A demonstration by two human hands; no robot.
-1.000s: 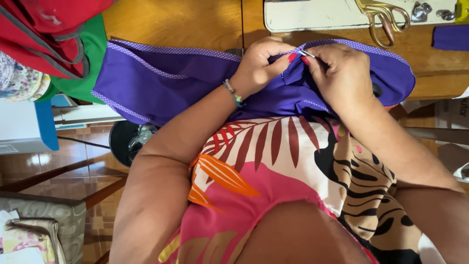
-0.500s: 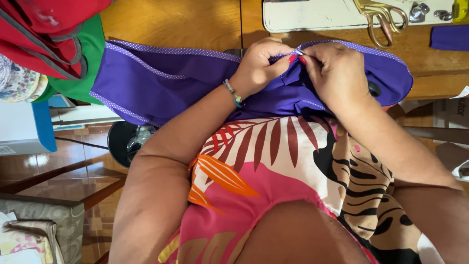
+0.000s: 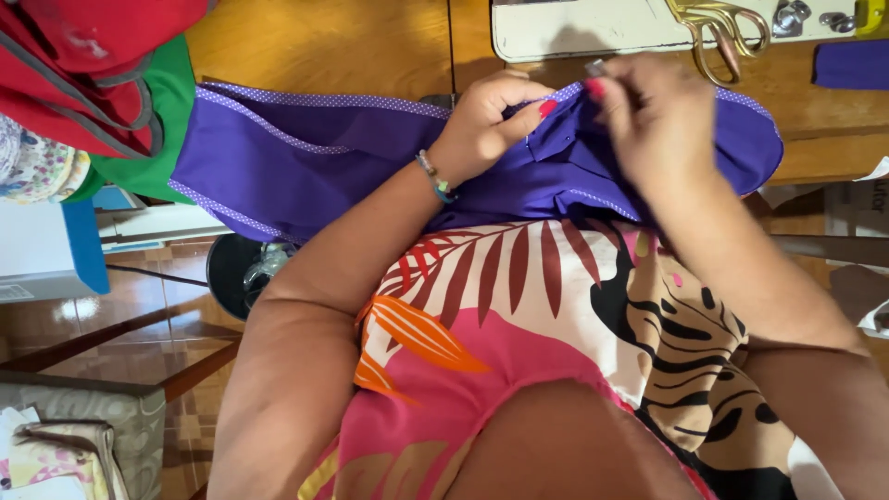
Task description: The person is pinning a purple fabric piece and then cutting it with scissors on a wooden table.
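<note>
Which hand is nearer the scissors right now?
Right. The right hand is just below the scissors, not touching them. The left hand is farther off to the left, gripping the purple fabric.

The cloth (image 3: 306,157) lies on the table (image 3: 324,42) and hangs over its near edge onto the lap. The left hand (image 3: 486,125) rests on the cloth near the middle, and the right hand (image 3: 653,120) is just beside it at 3 o'clock, also on the cloth. At 12 o'clock from the hands, further back on the table, stands the machine base (image 3: 593,28), with scissors (image 3: 718,32) on it. A pile of clothes (image 3: 93,83) lies at 9 o'clock, touching the cloth. A small piece (image 3: 852,63) lies at 2 o'clock, apart from the rest.
</note>
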